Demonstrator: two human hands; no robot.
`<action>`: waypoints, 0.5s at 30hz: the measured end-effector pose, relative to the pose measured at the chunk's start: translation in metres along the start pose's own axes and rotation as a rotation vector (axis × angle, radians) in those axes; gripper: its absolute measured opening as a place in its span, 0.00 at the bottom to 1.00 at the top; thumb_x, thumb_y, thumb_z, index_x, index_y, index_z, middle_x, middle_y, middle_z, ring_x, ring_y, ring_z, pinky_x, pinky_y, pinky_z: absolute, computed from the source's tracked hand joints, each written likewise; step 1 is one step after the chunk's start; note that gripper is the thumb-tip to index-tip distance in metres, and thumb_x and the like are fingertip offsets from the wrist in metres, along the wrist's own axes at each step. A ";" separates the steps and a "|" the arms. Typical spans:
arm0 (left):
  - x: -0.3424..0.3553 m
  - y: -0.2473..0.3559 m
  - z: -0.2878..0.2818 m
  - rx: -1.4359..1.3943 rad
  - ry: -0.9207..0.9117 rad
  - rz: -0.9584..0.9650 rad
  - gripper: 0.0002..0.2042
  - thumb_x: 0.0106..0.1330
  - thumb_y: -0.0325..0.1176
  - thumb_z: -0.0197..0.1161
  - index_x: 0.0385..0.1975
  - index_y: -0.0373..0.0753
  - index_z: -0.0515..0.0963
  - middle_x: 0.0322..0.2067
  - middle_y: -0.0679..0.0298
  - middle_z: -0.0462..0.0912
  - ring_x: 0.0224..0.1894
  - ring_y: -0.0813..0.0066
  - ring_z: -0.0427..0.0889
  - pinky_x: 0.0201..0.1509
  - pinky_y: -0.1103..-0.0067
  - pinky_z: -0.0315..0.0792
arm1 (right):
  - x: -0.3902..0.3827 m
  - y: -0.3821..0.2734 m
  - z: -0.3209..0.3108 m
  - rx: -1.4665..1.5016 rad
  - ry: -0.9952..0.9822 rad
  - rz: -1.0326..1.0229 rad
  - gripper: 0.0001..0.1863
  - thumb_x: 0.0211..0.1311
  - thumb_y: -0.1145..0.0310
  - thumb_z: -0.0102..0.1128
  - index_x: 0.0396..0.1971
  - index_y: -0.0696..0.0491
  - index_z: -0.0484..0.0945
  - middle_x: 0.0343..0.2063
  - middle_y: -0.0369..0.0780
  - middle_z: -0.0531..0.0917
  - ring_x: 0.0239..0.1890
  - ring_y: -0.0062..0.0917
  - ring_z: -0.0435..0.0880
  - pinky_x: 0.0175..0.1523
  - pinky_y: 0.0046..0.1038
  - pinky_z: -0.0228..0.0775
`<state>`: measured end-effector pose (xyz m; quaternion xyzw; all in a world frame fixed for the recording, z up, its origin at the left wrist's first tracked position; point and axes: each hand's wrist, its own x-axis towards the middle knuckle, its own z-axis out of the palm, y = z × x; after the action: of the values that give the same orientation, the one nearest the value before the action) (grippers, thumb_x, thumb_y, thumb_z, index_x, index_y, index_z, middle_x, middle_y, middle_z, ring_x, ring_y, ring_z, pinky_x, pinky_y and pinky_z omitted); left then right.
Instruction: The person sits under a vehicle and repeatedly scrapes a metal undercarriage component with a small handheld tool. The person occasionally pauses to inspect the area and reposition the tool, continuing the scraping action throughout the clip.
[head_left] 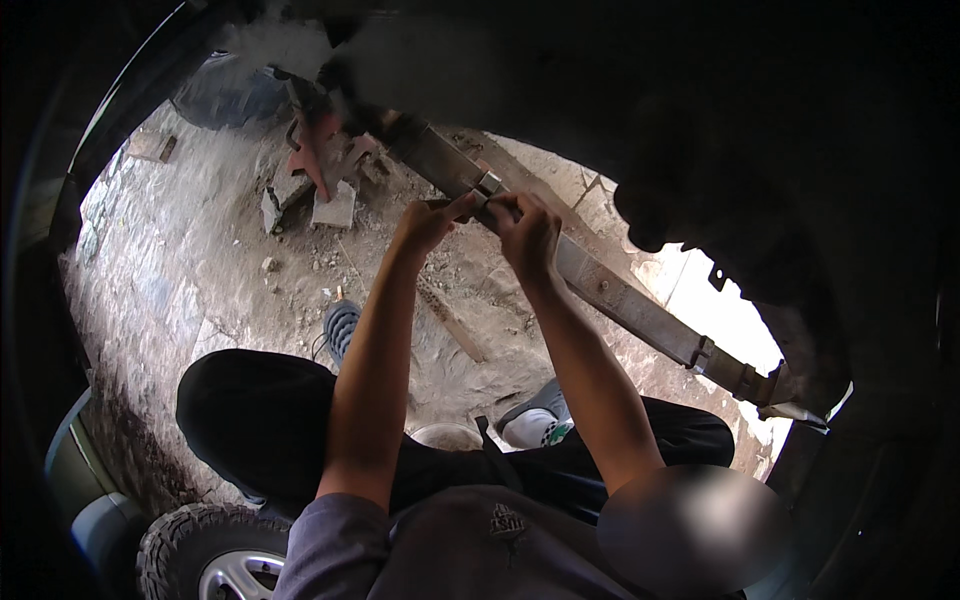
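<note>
Dark vehicle underbody [700,90] fills the frame from 12 to 4 o'clock, too shadowed to make out detail. Dirt and stone ground [180,260] spreads from centre to 9 o'clock. Person's dark trousers [270,420] cross the lower middle, grey shirt [420,550] at 6 o'clock. A knobby tyre with silver rim [210,560] sits at 7 o'clock, cut off by the lower edge.

Long rusty leaf spring [620,295] runs diagonally from about 12 o'clock down to 4 o'clock; its upper end vanishes into shadow, its lower end carries a clamp [700,352] and ends at a bracket near the dark rim. Reddish stand [315,150] and grey stone blocks [335,205] lie at 11 o'clock, partly blurred. A flat wooden strip [450,320] lies on the ground just below the hands. One shoe [340,325] shows left of centre, another with white sock [535,415] right of centre.

Small metal clip on the spring [488,186] sits just above centre, between both hands. Left hand [430,222] is at its 8 o'clock, fingers [462,205] pressed together, pinching the clip's left side. Right hand [528,235] is at its 4 o'clock, fingers [505,205] curled tight onto the clip's right side. What exactly is pinched is too small to tell. A blurred patch hides the area at 5 o'clock.
</note>
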<state>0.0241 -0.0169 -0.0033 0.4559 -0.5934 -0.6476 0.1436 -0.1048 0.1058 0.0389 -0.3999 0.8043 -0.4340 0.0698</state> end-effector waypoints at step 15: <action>0.003 0.000 0.004 -0.002 0.027 0.033 0.23 0.62 0.57 0.76 0.36 0.39 0.93 0.31 0.63 0.92 0.38 0.72 0.88 0.46 0.73 0.77 | -0.002 0.009 0.005 -0.121 0.031 -0.106 0.08 0.61 0.65 0.74 0.36 0.52 0.91 0.33 0.44 0.89 0.39 0.41 0.89 0.49 0.39 0.78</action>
<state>0.0202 -0.0164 -0.0052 0.4545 -0.5981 -0.6396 0.1629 -0.1060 0.1069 0.0280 -0.4385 0.8079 -0.3936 0.0100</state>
